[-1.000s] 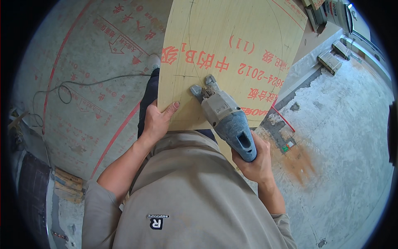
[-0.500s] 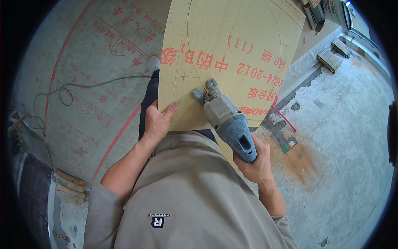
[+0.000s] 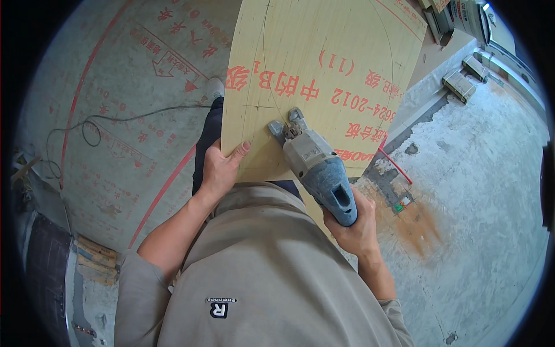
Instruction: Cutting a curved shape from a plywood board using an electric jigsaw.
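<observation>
A pale yellow wooden board (image 3: 289, 40) with red print and thin pencil-drawn curved lines lies in front of my waist. My left hand (image 3: 221, 168) is closed on its near left edge, the thumb lying flat on the upper face. On the near part of the board rests a jigsaw (image 3: 317, 162) with a grey metal front and a blue body, its base shoe touching the wood near a curved line. My right hand (image 3: 355, 224) wraps round the jigsaw's rear handle. The blade is hidden by the tool's front.
A dark cable (image 3: 139, 115) trails over the printed floor covering (image 3: 127, 156) at left. To the right, a red rod (image 3: 396, 165) lies on rough concrete (image 3: 462, 191), with stacked flat boxes (image 3: 459, 87) farther off. My foot (image 3: 215, 88) shows beside the board.
The board has shifted very slightly to the right at its far end. The jigsaw and both hands keep almost the same place and grip.
</observation>
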Available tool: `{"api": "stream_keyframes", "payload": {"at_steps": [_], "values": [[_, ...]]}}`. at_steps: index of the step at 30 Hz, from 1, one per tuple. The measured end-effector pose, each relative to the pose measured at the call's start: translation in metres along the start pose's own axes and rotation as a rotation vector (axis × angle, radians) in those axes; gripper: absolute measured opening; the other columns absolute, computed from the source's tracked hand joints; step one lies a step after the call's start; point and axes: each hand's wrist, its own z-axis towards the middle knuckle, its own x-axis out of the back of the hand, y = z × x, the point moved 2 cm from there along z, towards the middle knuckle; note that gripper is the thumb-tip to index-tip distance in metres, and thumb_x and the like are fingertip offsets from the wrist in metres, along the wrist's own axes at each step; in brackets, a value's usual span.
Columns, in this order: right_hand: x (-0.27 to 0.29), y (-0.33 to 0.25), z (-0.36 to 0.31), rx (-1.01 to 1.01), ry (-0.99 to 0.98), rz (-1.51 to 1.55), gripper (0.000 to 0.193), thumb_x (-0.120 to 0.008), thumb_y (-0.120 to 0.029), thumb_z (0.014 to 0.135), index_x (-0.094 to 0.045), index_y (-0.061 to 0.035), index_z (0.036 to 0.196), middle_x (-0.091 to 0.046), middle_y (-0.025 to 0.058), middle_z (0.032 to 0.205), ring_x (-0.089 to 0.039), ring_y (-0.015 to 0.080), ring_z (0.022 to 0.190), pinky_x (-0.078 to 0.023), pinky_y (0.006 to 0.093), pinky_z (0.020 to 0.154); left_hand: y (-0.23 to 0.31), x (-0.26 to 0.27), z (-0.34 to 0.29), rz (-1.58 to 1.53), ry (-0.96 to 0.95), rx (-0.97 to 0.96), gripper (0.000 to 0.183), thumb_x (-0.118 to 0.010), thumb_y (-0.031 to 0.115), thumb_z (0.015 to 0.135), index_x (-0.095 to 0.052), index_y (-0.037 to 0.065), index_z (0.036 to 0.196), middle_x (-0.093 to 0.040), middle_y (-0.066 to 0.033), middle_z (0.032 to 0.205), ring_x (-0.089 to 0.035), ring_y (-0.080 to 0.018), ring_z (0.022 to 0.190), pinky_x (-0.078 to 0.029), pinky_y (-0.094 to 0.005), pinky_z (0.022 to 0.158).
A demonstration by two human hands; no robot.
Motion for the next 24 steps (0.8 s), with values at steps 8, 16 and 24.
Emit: {"api": "stream_keyframes", "payload": {"at_steps": [8, 16, 24], "values": [[-0.001, -0.006, 0.004, 0.009, 0.011, 0.004, 0.025, -0.076, -0.002, 0.079, -0.070, 0.0011, 0.103, -0.072, 0.0132, 0.086, -0.070, 0.0219, 0.075, -0.055, 0.0340, 0.076, 0.003, 0.000, 0.001, 0.001, -0.013, 0.031, 0.050, -0.078, 0.036, 0.099, -0.069, -0.006, 0.126, -0.078, -0.0141, 0.114, -0.070, -0.0165, 0.104, -0.053, -0.0327, 0.092], [-0.002, -0.010, 0.007, 0.014, 0.012, 0.010, 0.025, -0.076, -0.002, 0.079, -0.070, 0.0007, 0.103, -0.071, 0.0126, 0.085, -0.069, 0.0220, 0.074, -0.055, 0.0333, 0.076, 0.003, 0.001, 0.001, 0.013, -0.030, 0.016, 0.051, -0.078, 0.037, 0.099, -0.068, -0.005, 0.127, -0.078, -0.0131, 0.115, -0.069, -0.0163, 0.105, -0.053, -0.0322, 0.093], [-0.002, -0.012, 0.008, 0.018, 0.014, 0.026, 0.024, -0.075, -0.002, 0.078, -0.069, 0.0001, 0.101, -0.069, 0.0120, 0.082, -0.066, 0.0214, 0.070, -0.054, 0.0332, 0.073, 0.004, 0.001, 0.000, -0.005, -0.043, 0.031, 0.053, -0.078, 0.037, 0.100, -0.067, -0.005, 0.128, -0.077, -0.0119, 0.114, -0.067, -0.0152, 0.103, -0.052, -0.0316, 0.092]]}}
